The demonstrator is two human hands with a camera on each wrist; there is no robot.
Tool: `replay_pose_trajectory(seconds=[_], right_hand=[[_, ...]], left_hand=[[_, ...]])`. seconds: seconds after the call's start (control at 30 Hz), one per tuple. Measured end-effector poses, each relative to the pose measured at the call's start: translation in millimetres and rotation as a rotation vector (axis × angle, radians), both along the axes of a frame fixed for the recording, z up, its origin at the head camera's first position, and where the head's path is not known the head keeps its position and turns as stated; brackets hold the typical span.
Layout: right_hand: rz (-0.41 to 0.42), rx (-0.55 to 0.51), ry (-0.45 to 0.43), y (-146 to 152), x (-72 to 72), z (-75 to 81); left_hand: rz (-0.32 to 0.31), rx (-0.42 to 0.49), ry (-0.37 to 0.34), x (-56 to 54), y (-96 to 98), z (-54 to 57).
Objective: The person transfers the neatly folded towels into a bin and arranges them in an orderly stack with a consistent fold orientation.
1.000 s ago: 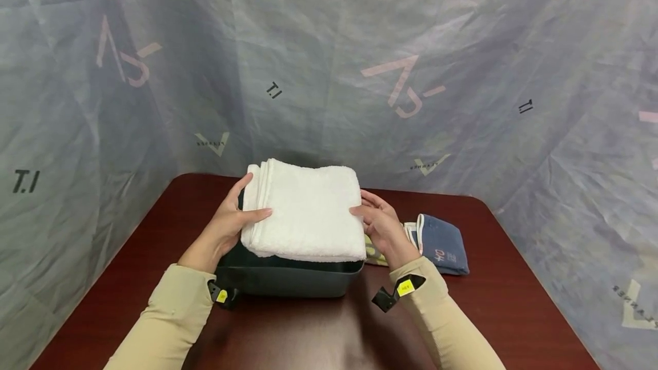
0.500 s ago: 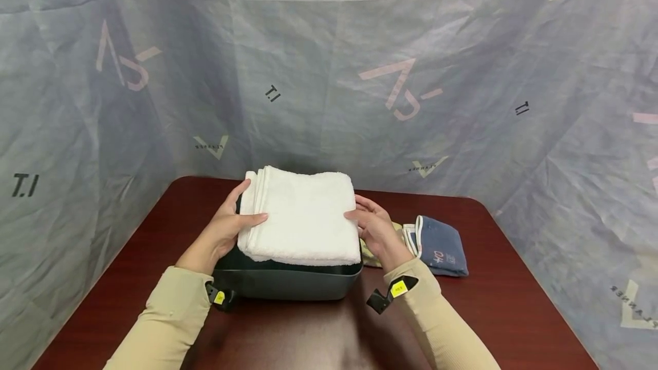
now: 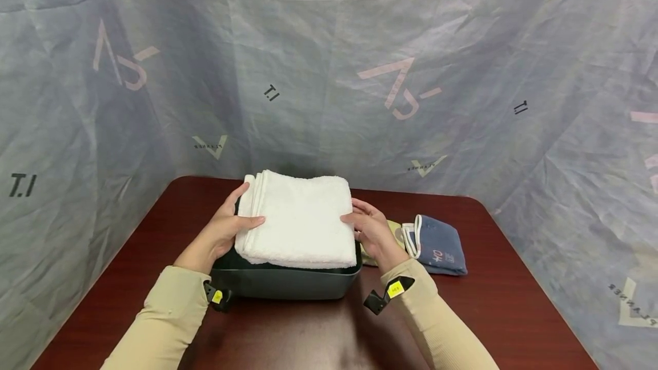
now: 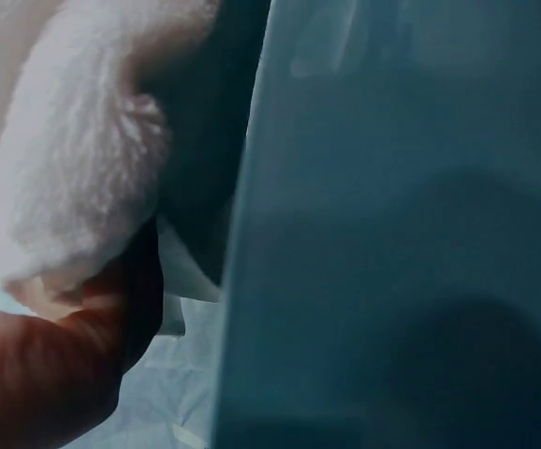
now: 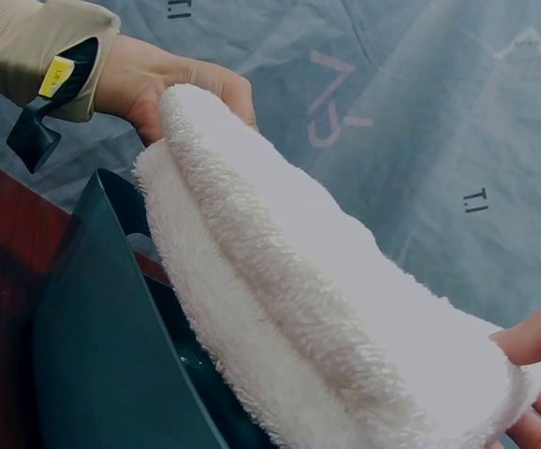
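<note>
The folded white towel [image 3: 298, 220] sits over the open top of the dark bin [image 3: 288, 283], its underside at about rim level, and I judge the job roughly at its last stretch: the folding is done, the stack is squared up above the bin, and what is left is to lower it inside and let go. My left hand [image 3: 222, 233] grips the towel's left edge, thumb curled over the top and fingers underneath, where the layered folds show. My right hand [image 3: 371, 232] holds the right edge the same way, fingers [image 5: 531, 339] lightly curled against the plush end. The towel lies flat and level, its broad face up; its long axis looks to run away from me, toward the back of the bin, though it is close to square and I cannot be sure. The stacked fold edges face the bin's left side. To the right of the bin, on the table [image 3: 493, 313], lies a folded blue cloth [image 3: 438, 251], just beside my right hand.
</note>
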State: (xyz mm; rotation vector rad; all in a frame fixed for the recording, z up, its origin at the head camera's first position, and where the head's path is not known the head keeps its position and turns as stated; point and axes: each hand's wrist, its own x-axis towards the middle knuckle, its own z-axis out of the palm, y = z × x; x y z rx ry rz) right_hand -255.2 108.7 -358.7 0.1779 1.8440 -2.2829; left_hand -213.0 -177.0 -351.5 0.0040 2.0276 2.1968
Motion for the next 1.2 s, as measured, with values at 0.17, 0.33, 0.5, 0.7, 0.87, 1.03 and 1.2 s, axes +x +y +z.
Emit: replay_pose_trajectory(seconds=[0.17,0.33,0.5,0.7,0.87,1.03,1.2], right_hand=[[0.000,0.030,-0.010,0,1.3,-2.2],[0.012,0.054,-0.033,0,2.3,-5.1],[0.011,0.078,-0.039,-1,4.1,-7.1],[0.015,0.150,-0.028,-3,5.8,-6.6],[0.021,0.223,-0.026,-6,5.4,-5.4],[0.042,0.273,-0.024,-8,3.4,-6.6],[0.062,0.291,-0.026,-9,3.3,-8.1]], left_hand=[[-0.006,-0.018,-0.006,0.0,0.1,-0.6],[-0.006,-0.037,-0.030,0.6,-0.5,-3.8],[-0.018,-0.037,-0.056,0.7,-1.8,-8.8],[-0.033,-0.072,-0.093,2.0,-3.9,-11.1],[-0.046,-0.105,-0.125,3.3,-5.7,-10.8],[-0.046,-0.146,-0.138,1.6,-8.0,-11.3],[-0.056,-0.204,-0.174,-1.2,-9.3,-15.0]])
